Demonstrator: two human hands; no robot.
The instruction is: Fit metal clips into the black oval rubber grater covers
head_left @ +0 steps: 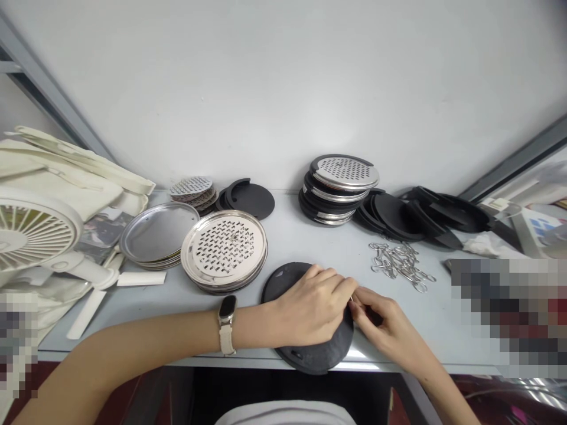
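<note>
A round black plastic disc (310, 353) lies near the table's front edge. Across its top rests my left hand (316, 301), with the fingers curled together at the disc's right edge. At that same edge my right hand (383, 319) is closed in a pinch, its fingertips meeting those of the left. Only a thin shiny bit of metal wire (352, 298) shows between the fingertips; the rest of it is hidden. Just beyond the right hand is a loose heap of bent wire clips (398, 262). To the left of the disc sits a stack of round metal grater plates (225, 248).
Plain metal plates (159, 233) are stacked by a white fan (35, 233) at left. Behind stand small grater discs (191, 186), black discs (252, 199) and a tall pile of rimmed graters (341, 189). More black parts (394, 217) lie at back right, before a wall (283, 88).
</note>
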